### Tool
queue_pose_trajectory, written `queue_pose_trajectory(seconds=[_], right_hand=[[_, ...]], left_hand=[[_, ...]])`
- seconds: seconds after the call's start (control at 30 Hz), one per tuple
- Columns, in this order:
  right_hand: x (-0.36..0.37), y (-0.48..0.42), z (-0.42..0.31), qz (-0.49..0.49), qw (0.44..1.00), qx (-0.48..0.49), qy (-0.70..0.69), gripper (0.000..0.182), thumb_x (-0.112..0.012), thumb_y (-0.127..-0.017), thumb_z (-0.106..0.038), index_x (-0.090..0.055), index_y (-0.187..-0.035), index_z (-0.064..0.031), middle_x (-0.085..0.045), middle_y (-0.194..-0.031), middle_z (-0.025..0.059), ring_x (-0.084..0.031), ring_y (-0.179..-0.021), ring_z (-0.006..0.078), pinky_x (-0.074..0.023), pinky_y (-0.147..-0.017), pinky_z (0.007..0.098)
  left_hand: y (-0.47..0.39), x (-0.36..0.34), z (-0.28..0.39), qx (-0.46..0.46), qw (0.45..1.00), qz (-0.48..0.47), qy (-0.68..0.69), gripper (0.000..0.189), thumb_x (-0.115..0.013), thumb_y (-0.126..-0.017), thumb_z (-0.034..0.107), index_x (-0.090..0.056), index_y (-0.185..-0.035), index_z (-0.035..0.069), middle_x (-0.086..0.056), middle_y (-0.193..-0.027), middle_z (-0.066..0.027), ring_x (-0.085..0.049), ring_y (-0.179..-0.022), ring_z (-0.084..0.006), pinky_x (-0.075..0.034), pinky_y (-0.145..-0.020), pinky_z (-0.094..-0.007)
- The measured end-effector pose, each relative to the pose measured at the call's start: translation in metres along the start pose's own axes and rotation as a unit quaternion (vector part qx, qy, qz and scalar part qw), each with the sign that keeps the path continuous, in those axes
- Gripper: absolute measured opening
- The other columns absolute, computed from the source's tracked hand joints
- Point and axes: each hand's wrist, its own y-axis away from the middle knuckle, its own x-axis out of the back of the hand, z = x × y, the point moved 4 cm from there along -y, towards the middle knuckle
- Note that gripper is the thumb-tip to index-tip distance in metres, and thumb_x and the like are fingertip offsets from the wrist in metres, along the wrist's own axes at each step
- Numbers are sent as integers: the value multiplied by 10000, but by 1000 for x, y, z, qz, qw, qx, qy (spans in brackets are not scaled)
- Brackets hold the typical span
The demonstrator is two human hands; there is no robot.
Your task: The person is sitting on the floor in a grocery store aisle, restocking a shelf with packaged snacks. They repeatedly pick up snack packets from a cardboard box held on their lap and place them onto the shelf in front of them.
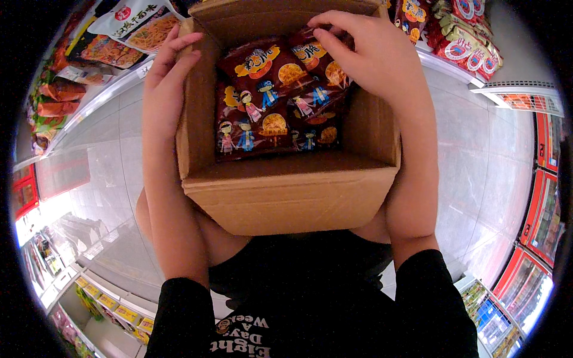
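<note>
An open cardboard box (291, 203) rests on or just above my lap. Several dark-red plastic snack packets (255, 76) with cartoon figures lie inside it, overlapping. My left hand (168, 74) holds the box by its left wall, with its fingers over the upper left corner. At the far right of the box, my right hand (358, 49) pinches the top edge of an upper snack packet (313, 71) between thumb and index finger. That packet lies tilted over the others. The other fingers of my right hand are partly hidden.
Shelves with noodle packs (147, 29) stand at upper left. Red snack bags (463, 49) fill a shelf at upper right. Grey floor tiles (461, 147) show on both sides. Red-framed glass-fronted cabinets (539, 215) stand far right; a low shelf (96, 331) is behind at lower left.
</note>
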Motion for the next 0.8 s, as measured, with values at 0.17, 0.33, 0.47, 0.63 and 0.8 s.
queue_pose_trajectory(seconds=[0.17, 0.33, 0.47, 0.63, 0.8], right_hand=[[-4, 2, 2, 19, 1000, 8, 10, 241, -620, -963, -366, -733, -1120, -222, -694, -772, 70, -644, -643, 232, -475, -564, 363], [-4, 2, 2, 14, 1000, 13, 10, 241, -620, -965, -363, -733, -1119, -216, -690, -769, 72, -643, -640, 229, -477, -568, 361], [-4, 3, 2, 21, 1000, 14, 11, 237, -623, -964, -354, -734, -1114, -208, -689, -766, 72, -648, -642, 225, -479, -571, 360], [9, -3, -6, -38, 999, -20, -31, 224, -618, -950, -247, -709, -1047, -66, -717, -823, 163, -690, -746, 354, -541, -686, 443], [10, -2, -7, -17, 1000, -6, -22, 220, -617, -949, -242, -709, -1032, -61, -716, -813, 163, -689, -739, 353, -539, -678, 446]], left_hand=[[0, 0, -2, 2, 1000, -2, 1, 289, -633, -941, 119, -711, -1218, 114, -363, -1603, -169, -295, -1512, -221, -241, -1192, -332], [-1, 1, -4, -2, 1000, -4, 5, 286, -632, -939, 118, -714, -1212, 114, -365, -1603, -168, -302, -1509, -223, -241, -1193, -331], [0, -1, -1, -9, 1000, -1, 4, 291, -633, -935, 114, -716, -1214, 117, -380, -1594, -170, -303, -1509, -226, -240, -1192, -330], [-2, 2, -4, -20, 1000, -10, -16, 299, -638, -926, 111, -718, -1215, 113, -406, -1578, -176, -301, -1512, -231, -237, -1193, -333], [-2, 1, -3, -10, 1000, 3, -21, 304, -640, -922, 120, -717, -1215, 101, -413, -1572, -189, -299, -1515, -237, -235, -1197, -339]])
